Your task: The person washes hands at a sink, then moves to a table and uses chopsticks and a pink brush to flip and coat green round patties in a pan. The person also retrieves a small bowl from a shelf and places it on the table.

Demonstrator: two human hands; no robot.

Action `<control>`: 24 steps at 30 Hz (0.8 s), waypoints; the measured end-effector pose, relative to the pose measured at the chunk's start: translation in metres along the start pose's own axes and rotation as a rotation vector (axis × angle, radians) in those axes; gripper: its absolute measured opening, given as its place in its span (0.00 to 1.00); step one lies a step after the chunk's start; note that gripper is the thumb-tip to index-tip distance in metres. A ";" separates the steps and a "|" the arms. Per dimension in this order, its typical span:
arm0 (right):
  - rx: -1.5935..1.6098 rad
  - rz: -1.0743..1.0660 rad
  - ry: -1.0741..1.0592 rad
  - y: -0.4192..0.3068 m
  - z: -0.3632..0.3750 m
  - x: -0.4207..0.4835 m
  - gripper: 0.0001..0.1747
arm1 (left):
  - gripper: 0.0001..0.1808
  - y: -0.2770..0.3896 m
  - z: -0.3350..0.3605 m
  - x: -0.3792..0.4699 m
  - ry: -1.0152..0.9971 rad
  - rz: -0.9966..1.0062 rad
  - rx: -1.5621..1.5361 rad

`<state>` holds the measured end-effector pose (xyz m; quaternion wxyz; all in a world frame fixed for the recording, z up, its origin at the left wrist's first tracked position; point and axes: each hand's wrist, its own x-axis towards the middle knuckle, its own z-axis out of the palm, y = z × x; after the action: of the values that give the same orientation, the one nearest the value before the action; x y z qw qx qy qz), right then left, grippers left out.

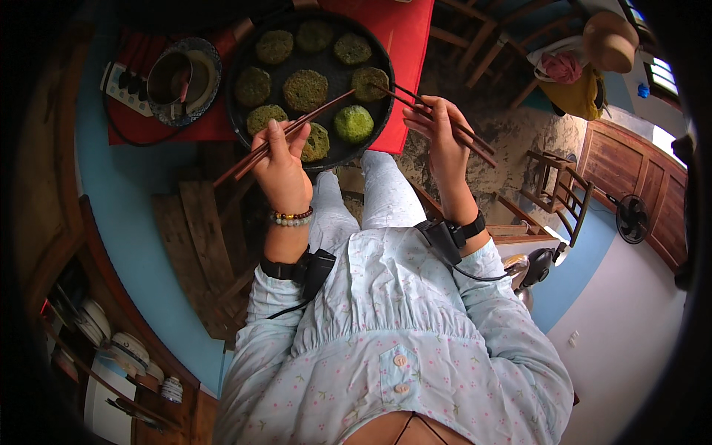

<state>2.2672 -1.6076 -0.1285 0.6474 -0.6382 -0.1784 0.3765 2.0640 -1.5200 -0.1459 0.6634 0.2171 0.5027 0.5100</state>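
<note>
A round black pan [332,61] holds several flat green cakes, most of them browned. One cake at the lower right is bright green [354,124]. My left hand [283,161] grips a pair of brown wooden chopsticks [250,162] over the pan's lower left, their tips crossing above the middle cake [305,90]. At the pan's right rim, my right hand [442,130] holds another pair of chopsticks [473,146]. One tip of that pair reaches the browned cake at the right [369,83]; whether it touches the cake is unclear.
The pan stands on a red-covered table [411,33]. To its left are a metal pot [169,78] in a patterned basin [214,69] and a power strip [119,89] with plugged cords. A wooden bench [206,239] is below left; wooden chairs [556,189] stand to the right.
</note>
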 end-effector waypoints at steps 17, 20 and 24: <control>-0.417 -0.138 -0.126 -0.034 0.007 0.000 0.12 | 0.10 0.001 0.017 -0.002 -0.059 0.061 0.067; -0.452 -0.181 -0.146 -0.039 0.006 -0.005 0.10 | 0.10 0.001 0.015 -0.001 -0.065 0.066 0.079; -0.485 -0.230 -0.160 -0.026 0.012 -0.007 0.07 | 0.11 0.004 0.014 0.000 -0.058 0.056 0.082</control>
<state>2.2611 -1.6017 -0.1003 0.4980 -0.7182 -0.3853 0.2961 2.0745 -1.5149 -0.1370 0.6537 0.2729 0.4974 0.5009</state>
